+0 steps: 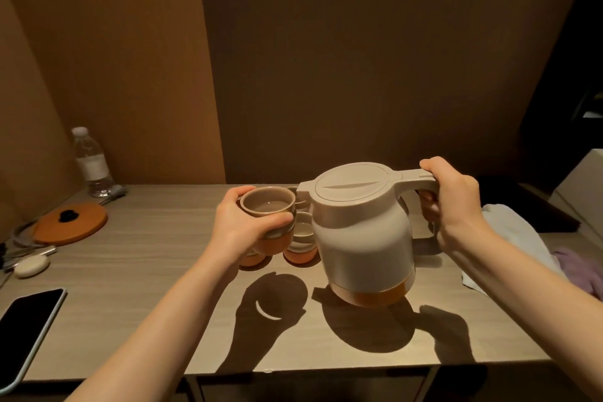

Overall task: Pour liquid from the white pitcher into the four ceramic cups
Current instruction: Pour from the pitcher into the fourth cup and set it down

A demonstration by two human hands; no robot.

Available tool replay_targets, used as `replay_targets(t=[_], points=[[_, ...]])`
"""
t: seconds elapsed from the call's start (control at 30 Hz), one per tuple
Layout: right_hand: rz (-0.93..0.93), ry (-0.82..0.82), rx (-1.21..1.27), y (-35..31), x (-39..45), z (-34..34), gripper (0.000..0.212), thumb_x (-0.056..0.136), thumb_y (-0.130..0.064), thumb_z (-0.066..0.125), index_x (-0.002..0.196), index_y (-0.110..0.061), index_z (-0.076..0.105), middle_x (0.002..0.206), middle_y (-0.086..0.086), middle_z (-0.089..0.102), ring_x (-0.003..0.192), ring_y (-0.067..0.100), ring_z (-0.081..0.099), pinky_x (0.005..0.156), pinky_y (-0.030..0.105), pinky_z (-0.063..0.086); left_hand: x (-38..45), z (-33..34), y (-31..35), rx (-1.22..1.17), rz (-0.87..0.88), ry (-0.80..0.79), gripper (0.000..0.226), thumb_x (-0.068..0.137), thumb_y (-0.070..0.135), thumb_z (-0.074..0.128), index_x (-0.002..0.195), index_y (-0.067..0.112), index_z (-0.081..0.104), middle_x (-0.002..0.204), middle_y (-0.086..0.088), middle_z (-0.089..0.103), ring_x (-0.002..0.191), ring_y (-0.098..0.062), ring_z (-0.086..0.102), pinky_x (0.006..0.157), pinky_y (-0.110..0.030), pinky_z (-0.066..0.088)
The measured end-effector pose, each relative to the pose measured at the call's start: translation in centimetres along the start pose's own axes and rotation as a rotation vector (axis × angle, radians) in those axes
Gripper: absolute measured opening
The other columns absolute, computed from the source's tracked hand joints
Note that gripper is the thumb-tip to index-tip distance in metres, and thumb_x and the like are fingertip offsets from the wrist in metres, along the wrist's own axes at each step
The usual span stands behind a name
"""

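The left hand (243, 227) is holding a ceramic cup (269, 217) up off the counter (156, 271), its grip wrapping around the cup's body with the thumb across the near side and the fingers curling behind the rim. Pale liquid is showing inside the cup. The right hand (452, 202) is gripping the handle of the white pitcher (362, 232), fingers folding tightly around it, thumb on top. The pitcher is hanging above the counter, tilting slightly, lid on, with its spout pointing toward 9 o'clock, just beside the raised cup. Both are casting shadows on the counter below.

Other cups (301, 245) are sitting on the counter behind the raised one, partly hidden; how many cannot be told. At 9 o'clock an orange lid (70, 223) is lying flat, and a water bottle (91, 163) is standing at 10 o'clock. A dark phone (27, 330) is resting at 8 o'clock, with a pale oval object (31, 266) above it. A white cloth (518, 238) is lying at 3 o'clock.
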State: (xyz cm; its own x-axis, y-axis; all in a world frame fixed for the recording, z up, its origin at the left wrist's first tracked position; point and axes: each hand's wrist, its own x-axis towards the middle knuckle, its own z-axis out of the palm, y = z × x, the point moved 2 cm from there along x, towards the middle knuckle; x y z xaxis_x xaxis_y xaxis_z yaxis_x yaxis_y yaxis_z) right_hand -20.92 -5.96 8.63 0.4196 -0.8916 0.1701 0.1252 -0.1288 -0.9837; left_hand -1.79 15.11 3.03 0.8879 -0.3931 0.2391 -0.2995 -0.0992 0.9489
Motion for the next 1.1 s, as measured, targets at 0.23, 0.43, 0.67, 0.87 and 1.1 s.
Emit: replay_targets(t=[0.23, 0.43, 0.67, 0.87, 1.1], points=[[-0.024, 0.023, -0.024, 0.3, 1.1, -0.5, 0.038, 0.081, -0.040, 0.058, 0.056, -0.012, 0.056, 0.054, 0.004, 0.053, 0.059, 0.017, 0.047, 0.059, 0.033, 0.036, 5.4, 0.3, 0.0, 0.080, -0.020, 0.026, 0.083, 0.058, 0.030, 0.091, 0.126, 0.022, 0.044, 0.116, 0.003, 0.050, 0.106, -0.015, 0.050, 0.078, -0.028, 0.049], [-0.012, 0.026, -0.030, 0.6, 2.6, -0.9, 0.039, 0.083, -0.039, 0.058, 0.053, -0.014, 0.055, 0.042, -0.006, 0.048, 0.049, 0.011, 0.043, 0.053, 0.030, 0.033, 10.5, 1.6, -1.8, 0.101, -0.085, 0.051, 0.086, 0.061, 0.032, 0.090, 0.129, 0.019, 0.039, 0.119, 0.000, 0.047, 0.108, -0.018, 0.048, 0.078, -0.031, 0.048], [-0.022, 0.016, -0.016, 1.1, 4.3, 0.1, 0.039, 0.083, -0.038, 0.058, 0.052, -0.014, 0.054, 0.045, -0.003, 0.048, 0.047, 0.009, 0.042, 0.050, 0.027, 0.032, 15.0, 2.4, -5.1, 0.122, -0.183, 0.102, 0.088, 0.062, 0.029, 0.089, 0.133, 0.018, 0.039, 0.133, -0.008, 0.047, 0.119, -0.027, 0.048, 0.087, -0.040, 0.048], [0.001, 0.002, -0.011, 2.2, 5.6, 1.5, 0.040, 0.084, -0.037, 0.058, 0.049, -0.016, 0.055, 0.045, -0.003, 0.048, 0.045, 0.008, 0.042, 0.049, 0.026, 0.033, 17.7, 2.6, -7.7, 0.158, -0.248, 0.073, 0.087, 0.065, 0.025, 0.088, 0.136, 0.016, 0.039, 0.138, -0.011, 0.046, 0.125, -0.031, 0.045, 0.087, -0.039, 0.045], [0.004, -0.014, -0.015, 3.7, 6.0, 2.2, 0.041, 0.086, -0.032, 0.058, 0.049, -0.014, 0.053, 0.040, -0.006, 0.044, 0.040, 0.005, 0.039, 0.045, 0.023, 0.031, 19.2, 2.9, -9.8, 0.259, -0.285, 0.015, 0.092, 0.063, 0.018, 0.089, 0.139, 0.016, 0.036, 0.141, -0.013, 0.044, 0.129, -0.035, 0.043, 0.099, -0.049, 0.046]])
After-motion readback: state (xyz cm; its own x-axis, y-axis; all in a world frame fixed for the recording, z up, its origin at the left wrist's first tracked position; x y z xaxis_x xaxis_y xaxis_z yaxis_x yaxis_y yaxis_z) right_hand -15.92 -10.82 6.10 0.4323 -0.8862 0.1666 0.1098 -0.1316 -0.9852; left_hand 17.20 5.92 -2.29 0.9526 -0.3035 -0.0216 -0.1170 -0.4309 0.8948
